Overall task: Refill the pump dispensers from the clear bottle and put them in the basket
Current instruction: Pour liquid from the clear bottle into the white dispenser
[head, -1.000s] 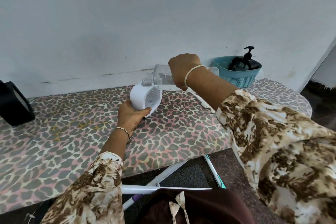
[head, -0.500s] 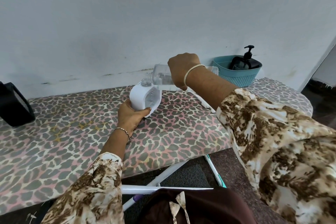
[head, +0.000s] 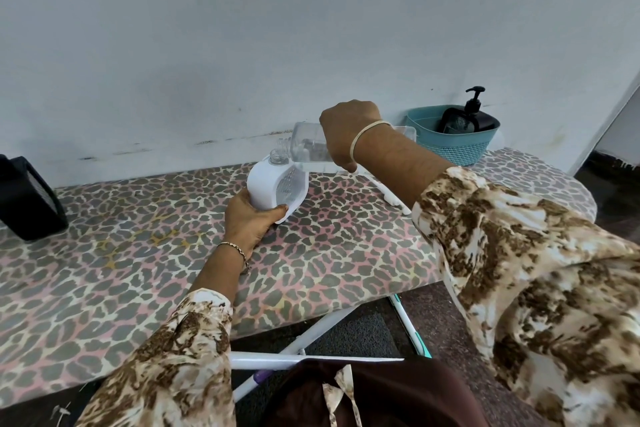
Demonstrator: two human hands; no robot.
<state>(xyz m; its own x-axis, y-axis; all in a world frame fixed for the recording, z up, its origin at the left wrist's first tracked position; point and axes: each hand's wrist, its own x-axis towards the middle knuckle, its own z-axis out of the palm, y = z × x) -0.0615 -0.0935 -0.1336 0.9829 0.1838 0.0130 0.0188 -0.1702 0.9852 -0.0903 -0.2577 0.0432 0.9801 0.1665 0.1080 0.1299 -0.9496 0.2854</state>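
Our left hand point(head: 249, 222) clasps the white dispenser point(head: 265, 184); our right hand point(head: 346, 133) grips the clear bottle point(head: 307, 146), tipped level, neck at one o'clock of the open mouth.

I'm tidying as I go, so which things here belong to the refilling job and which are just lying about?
Job: clear plastic bottle, tilted in right hand; white plastic dispenser, in left hand; teal plastic basket; black pump dispenser inside it.
Lying about: black boxy object, far left.
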